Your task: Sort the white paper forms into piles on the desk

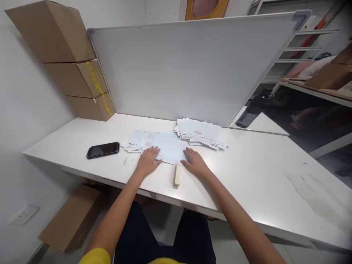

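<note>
Printed white sheets of paper [170, 146] with a red round stamp lie flat on the white table in front of me. My left hand [148, 160] rests on their lower left corner, fingers stretched out. At their right edge lies my right hand [194, 161], flat with its fingers spread. A cream stapler [178, 175] sits between my hands, just below the sheets' near edge. Partly under the sheets on the left is a small paper stack [135, 141]. A larger, uneven pile of papers [200, 131], also stamped in red, lies behind to the right.
A black smartphone [103, 150] lies on the table [255, 172] to the left. Stacked cardboard boxes [82, 79] stand at the back left. A whiteboard [178, 73] rises along the back edge. A dark bottle [251, 112] is at the back right.
</note>
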`<state>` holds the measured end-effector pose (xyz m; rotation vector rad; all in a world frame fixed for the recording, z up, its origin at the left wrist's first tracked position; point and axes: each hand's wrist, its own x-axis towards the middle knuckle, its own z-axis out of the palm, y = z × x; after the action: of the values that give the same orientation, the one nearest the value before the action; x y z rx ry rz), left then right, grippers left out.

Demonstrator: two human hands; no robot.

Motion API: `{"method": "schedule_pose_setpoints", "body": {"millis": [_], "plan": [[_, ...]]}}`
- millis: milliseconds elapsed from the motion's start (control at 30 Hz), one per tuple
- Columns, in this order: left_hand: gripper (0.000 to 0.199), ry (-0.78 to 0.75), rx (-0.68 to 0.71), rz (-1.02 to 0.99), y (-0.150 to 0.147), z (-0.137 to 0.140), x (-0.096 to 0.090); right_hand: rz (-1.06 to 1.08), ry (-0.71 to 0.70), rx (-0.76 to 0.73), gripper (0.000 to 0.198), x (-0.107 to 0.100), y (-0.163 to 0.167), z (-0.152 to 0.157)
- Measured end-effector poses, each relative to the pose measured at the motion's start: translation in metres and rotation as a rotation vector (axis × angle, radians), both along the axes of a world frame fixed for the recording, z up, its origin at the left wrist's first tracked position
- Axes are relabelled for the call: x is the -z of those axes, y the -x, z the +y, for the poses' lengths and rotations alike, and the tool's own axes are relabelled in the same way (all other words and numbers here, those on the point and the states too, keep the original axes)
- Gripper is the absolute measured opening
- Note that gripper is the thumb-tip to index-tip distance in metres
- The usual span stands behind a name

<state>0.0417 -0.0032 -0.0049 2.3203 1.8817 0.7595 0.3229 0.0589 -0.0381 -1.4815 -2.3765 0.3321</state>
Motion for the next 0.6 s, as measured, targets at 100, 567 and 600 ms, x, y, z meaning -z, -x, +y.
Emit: {"method": "schedule_pose_setpoints", "body": {"millis": [100, 567, 600], "plan": [[0.046, -0.086, -0.362, -0.062, 0.001, -0.001, -0.006, 0.000, 0.005, 0.030, 0.057, -0.001, -0.007, -0.003], [0.017, -0.020, -0.392, -0.694, 0.013, 0.009, 0.006, -0.098, -0.024, -0.091, 0.055, -0.002, -0.003, -0.003], [0.018, -0.015, -0.379, -0.721, 0.011, 0.007, 0.006, -0.077, -0.035, -0.068, 0.055, -0.001, -0.003, -0.003]]}}
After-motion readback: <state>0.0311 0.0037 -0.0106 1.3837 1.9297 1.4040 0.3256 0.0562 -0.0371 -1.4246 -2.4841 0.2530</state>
